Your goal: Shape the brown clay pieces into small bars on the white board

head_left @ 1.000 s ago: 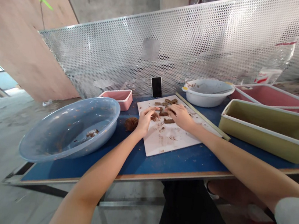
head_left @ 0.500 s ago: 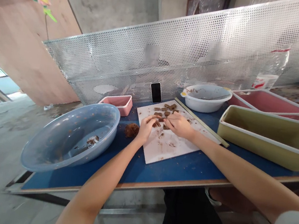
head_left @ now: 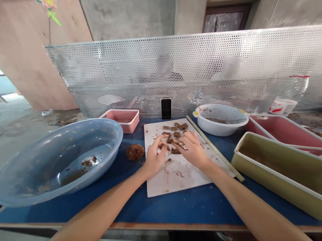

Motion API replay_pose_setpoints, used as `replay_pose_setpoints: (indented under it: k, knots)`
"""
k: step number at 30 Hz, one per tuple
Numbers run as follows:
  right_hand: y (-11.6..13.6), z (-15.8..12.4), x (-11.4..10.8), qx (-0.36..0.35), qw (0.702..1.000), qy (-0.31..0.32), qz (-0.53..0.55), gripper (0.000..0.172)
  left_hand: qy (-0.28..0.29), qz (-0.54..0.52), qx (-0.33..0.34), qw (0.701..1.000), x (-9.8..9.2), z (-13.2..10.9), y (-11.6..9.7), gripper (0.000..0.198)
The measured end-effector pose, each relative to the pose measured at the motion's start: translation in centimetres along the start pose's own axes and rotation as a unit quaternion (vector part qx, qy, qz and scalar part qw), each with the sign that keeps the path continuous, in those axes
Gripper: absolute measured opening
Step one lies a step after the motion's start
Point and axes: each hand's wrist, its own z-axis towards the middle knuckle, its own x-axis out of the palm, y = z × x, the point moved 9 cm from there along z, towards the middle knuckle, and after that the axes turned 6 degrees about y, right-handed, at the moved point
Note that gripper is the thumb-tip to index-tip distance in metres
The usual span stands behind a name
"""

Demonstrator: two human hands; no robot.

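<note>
A white board (head_left: 181, 175) lies on the blue table (head_left: 197, 205), with several small brown pieces (head_left: 174, 132) at its far end. My left hand (head_left: 154, 155) rests on the board's left part, fingers bent and pinching at a brown piece. My right hand (head_left: 193, 149) lies just right of it, fingers curled over brown pieces (head_left: 175, 151); what they grip is hidden. The two hands nearly touch. A lump of brown paste (head_left: 135, 151) sits on the table left of the board.
A large blue basin (head_left: 56, 157) with brown residue stands at the left. Behind are a small pink tray (head_left: 121, 118), a black phone (head_left: 166, 108) leaning on the perforated metal screen (head_left: 185, 72), and a white bowl (head_left: 219, 118). An olive tray (head_left: 288, 170), a pink tray (head_left: 285, 132) and a long stick (head_left: 216, 150) lie right.
The head camera has tilted and moved nearer, so everything sits lower in view. Both hands stayed on the board, working the brown pieces with small finger movements.
</note>
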Motion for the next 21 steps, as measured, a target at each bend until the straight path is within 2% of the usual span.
replay_pose_setpoints:
  k: [3,6,9,11,17,21]
  knots:
    - [0.1,0.0,-0.4,-0.001,1.000,-0.004,-0.004,0.025,0.003,-0.015,-0.002,1.000,0.3,-0.1,0.3,0.041]
    - [0.6,0.1,-0.2,-0.007,1.000,0.018,-0.015,0.030,-0.007,-0.037,-0.019,0.999,0.2,-0.1,0.9,0.051]
    - [1.1,0.3,0.1,-0.009,0.998,0.045,-0.032,0.031,-0.019,-0.044,-0.032,0.998,-0.1,-0.1,1.2,0.052]
    - [1.5,0.5,0.1,-0.015,0.997,0.060,-0.038,0.031,-0.020,-0.042,-0.031,0.998,-0.2,-0.1,1.1,0.048]
    - [2.2,1.0,-0.8,-0.025,0.996,0.072,-0.045,0.037,0.026,0.019,0.002,0.999,0.7,0.0,-0.4,0.015]
    - [2.3,1.2,-1.4,-0.024,0.997,0.057,-0.051,0.039,0.053,0.032,0.020,0.998,1.5,-0.4,-0.8,0.015]
